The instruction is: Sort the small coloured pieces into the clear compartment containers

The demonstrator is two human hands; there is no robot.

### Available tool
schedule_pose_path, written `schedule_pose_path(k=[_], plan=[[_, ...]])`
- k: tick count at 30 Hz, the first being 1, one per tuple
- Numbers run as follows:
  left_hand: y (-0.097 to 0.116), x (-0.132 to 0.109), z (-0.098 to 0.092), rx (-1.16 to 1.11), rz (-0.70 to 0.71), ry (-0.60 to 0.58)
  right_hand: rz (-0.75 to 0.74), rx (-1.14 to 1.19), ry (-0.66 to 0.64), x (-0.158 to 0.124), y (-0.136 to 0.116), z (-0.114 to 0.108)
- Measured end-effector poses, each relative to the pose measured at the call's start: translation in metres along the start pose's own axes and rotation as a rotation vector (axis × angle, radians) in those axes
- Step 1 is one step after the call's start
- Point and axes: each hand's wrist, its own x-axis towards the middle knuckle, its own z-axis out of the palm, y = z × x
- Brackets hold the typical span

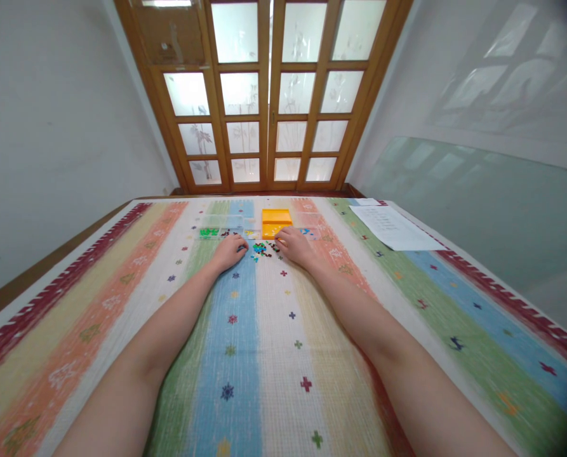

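Note:
A small heap of mixed blue, green and dark pieces [260, 247] lies on the tablecloth between my two hands. My left hand [232, 251] rests at the left side of the heap with its fingers curled in. On the other side, my right hand [293, 245] has its fingertips bent together at the heap's edge, just in front of an open yellow box [277, 217]. Whatever either hand pinches is too small to make out. Behind my left hand stand clear boxes with green pieces [209, 233] and dark pieces [226, 233]; blue pieces [306, 231] sit in a clear box behind my right hand.
Yellow pieces [251, 233] lie in a clear compartment left of the yellow box. A printed paper sheet [395, 227] is at the table's right. The striped tablecloth [278, 355] covers the table. Beyond its far edge is a wood-framed glass door [270, 139].

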Motion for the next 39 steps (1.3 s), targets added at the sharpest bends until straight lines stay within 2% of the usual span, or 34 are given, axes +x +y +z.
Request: schedule_pose_path(k=[3,6,11,14,20,25,34,39], plan=[[0.000,0.000,0.002,-0.042,-0.031,0.033,0.019,0.003,-0.045,-0.002,0.001,0.000],[-0.005,0.002,0.006,-0.171,-0.145,0.121,0.066,0.047,-0.047,-0.002,0.001,-0.001],[-0.033,0.006,0.012,-0.513,-0.418,0.349,0.105,0.090,-0.049,-0.001,0.001,0.002],[-0.048,0.006,0.010,-0.586,-0.513,0.465,0.096,0.092,-0.054,-0.002,0.002,0.003],[-0.054,0.003,0.005,-0.513,-0.517,0.554,0.086,0.086,-0.055,-0.003,0.004,0.002],[-0.054,0.001,0.003,-0.470,-0.525,0.537,0.100,0.088,-0.065,-0.003,0.004,0.002],[-0.055,0.000,0.000,-0.493,-0.590,0.613,0.094,0.090,-0.079,-0.002,0.004,0.003],[-0.065,0.000,-0.002,-0.530,-0.622,0.654,0.095,0.083,-0.090,-0.003,0.006,0.006]])
